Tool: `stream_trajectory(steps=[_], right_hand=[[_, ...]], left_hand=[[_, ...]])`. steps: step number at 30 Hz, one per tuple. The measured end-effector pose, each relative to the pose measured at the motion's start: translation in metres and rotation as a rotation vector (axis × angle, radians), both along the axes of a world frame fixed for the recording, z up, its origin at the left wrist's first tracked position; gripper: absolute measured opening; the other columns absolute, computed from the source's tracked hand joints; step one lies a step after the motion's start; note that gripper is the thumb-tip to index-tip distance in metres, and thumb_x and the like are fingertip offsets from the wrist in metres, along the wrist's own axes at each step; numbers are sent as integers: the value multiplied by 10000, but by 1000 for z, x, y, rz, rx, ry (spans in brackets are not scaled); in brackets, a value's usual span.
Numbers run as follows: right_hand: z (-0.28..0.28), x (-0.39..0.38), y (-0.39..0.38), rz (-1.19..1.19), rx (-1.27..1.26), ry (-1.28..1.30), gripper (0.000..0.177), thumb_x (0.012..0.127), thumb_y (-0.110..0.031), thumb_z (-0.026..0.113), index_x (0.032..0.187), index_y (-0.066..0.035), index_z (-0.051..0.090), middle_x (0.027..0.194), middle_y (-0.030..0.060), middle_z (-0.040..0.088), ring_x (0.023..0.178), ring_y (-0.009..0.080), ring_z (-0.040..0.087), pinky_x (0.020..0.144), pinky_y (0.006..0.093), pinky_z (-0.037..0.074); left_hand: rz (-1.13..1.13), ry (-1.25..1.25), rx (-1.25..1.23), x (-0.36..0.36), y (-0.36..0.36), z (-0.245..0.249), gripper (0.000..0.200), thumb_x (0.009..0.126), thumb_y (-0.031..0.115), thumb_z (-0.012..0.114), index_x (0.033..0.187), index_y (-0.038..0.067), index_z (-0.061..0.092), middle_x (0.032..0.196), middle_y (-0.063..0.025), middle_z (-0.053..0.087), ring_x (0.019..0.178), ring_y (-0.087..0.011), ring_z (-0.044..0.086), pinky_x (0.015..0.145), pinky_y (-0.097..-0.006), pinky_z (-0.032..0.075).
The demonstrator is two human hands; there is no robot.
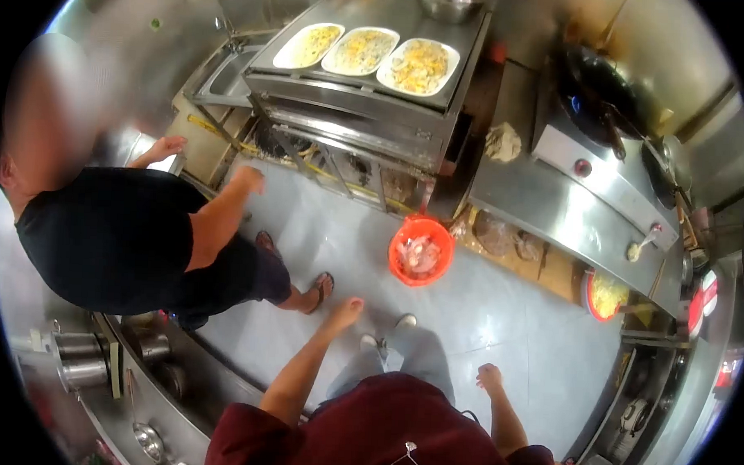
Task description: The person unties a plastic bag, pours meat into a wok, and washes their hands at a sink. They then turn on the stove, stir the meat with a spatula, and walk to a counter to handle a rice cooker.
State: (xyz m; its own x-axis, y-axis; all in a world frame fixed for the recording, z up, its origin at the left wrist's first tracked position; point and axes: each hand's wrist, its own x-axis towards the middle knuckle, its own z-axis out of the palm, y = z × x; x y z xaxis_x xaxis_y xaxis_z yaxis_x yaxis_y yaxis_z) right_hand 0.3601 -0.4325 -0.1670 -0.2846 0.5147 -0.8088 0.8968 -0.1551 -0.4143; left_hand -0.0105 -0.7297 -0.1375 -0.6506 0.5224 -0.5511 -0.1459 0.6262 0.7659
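Observation:
My left hand (346,312) hangs in front of my body above the floor, its fingers loosely curled with nothing showing in them. On the other side my right hand (490,378) is held low, fingers also curled and no object visible. Neither hand touches anything. Ahead on the floor stands an orange-red plastic basket (394,266) with pale pink scraps inside, apart from both hands. Farther off, three white plates, a left plate (281,61), a middle plate (329,65) and a right plate (453,70), hold yellow and pale food on a steel counter (352,88).
A co-worker in a dark shirt (101,239) stands at the left, both hands raised. On the right, a black wok (615,85) sits over a blue flame, with a cloth (503,143) on the steel ledge. A tub of yellowish shreds (606,296) stands below. Metal pots (81,360) are at lower left.

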Motion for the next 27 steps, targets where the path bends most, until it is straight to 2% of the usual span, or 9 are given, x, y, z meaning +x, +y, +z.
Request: stream_trajectory(steps=[5,8,14,16,20,21,22,24,27], right_hand=[[-13,22,2,397,8,40,176,773,-163,471,783,-14,565,605,92,570,435,166,546,371,273,415],[-8,6,35,331,37,140,169,768,-159,485,769,-10,564,615,92,575,443,162,552,383,265,419],[19,23,138,193,156,366,163,790,-145,484,824,-7,564,619,85,570,451,142,541,399,257,419],[22,45,174,93,196,353,159,791,-138,480,816,-5,563,616,88,568,440,140,532,388,255,413],[7,99,229,145,167,117,162,803,-119,431,783,6,533,578,105,546,391,165,504,341,265,390],[4,104,236,100,110,89,159,800,-115,432,791,7,534,575,111,545,385,174,502,334,270,389],[0,110,241,52,52,61,157,797,-111,433,798,8,534,573,117,544,378,182,500,328,276,387],[-1,111,244,-47,16,70,158,797,-114,440,826,10,533,573,124,545,384,196,515,315,280,382],[1,94,232,-129,36,118,184,815,-144,450,872,13,527,612,130,564,407,206,537,319,272,394]], left_hand=[[20,173,-257,58,-58,-2,307,803,326,476,854,43,581,855,-181,593,845,-355,551,725,-391,445],[12,106,-309,97,-85,-57,346,804,355,451,839,34,574,880,-183,589,866,-353,544,720,-410,448],[-1135,529,-358,144,-49,-139,299,792,321,474,905,60,566,836,-121,610,830,-282,575,667,-441,467],[-159,-183,-343,124,40,-69,372,768,305,540,1068,90,496,817,-99,609,776,-240,590,638,-396,481],[499,-320,-19,23,141,12,418,799,354,527,1126,95,516,1011,-56,580,875,-205,566,684,-342,471],[580,-299,310,-19,158,13,447,803,356,517,1140,63,499,1026,-80,574,880,-209,567,695,-355,476],[619,-281,545,-63,172,14,233,821,283,509,960,106,569,864,-7,596,780,-145,572,692,-329,477],[782,-156,607,-118,220,92,368,817,282,487,1113,63,508,996,-52,568,867,-194,545,750,-356,467],[915,-189,688,-201,266,133,314,828,255,486,1076,63,480,968,-40,539,884,-190,519,779,-367,456]])
